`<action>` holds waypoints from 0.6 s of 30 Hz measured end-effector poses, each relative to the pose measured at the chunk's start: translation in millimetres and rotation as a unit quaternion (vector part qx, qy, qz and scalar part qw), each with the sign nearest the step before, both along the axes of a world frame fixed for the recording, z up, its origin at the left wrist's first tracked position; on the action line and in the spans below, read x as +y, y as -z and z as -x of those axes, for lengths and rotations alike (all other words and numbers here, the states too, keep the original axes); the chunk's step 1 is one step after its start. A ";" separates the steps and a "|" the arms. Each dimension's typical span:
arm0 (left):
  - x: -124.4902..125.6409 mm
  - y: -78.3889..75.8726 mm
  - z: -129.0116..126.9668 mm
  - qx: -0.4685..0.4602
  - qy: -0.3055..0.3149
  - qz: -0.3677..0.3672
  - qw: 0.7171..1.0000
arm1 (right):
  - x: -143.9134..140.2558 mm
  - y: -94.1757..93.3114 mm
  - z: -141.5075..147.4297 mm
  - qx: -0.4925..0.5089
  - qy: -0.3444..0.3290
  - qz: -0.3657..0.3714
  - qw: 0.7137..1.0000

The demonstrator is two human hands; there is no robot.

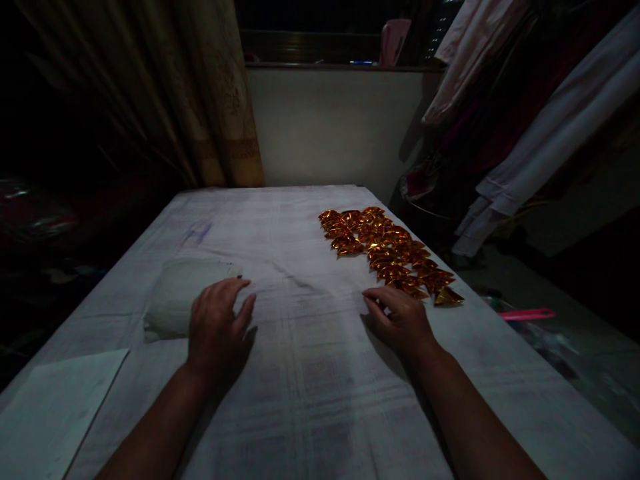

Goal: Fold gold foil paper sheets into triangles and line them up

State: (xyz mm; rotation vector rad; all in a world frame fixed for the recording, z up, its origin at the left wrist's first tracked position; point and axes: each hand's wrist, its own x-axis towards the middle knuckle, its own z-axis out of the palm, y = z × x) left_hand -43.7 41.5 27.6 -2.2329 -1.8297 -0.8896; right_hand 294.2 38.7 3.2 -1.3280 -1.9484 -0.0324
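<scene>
My left hand (217, 323) is over the right edge of a pale, flat, wrapped-looking packet (173, 300). Its thumb stands apart from the fingers and nothing shows between them. On the other side, my right hand (400, 320) is close to the table, with the tips of thumb and forefinger together; I see nothing in that pinch. Just beyond it lie several shiny, gold-orange foil pieces (385, 237), folded to pointed ends and set in rows along the table's right side. The nearest foil piece (449, 297) sits by the right edge.
A checked, pale cloth covers the table (300, 373). White paper (60, 407) lies at the front left. A patterned curtain (220, 100) hangs at the back left, and clothes (545, 133) hang at the right. A pink jug (394, 41) stands on the sill; a pink handle (527, 314) juts out below the right edge.
</scene>
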 end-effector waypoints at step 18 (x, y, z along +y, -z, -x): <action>24.6 -12.9 88.9 0.058 -0.201 0.180 0.961 | 0.6 10.8 9.5 -0.041 -0.054 0.041 0.997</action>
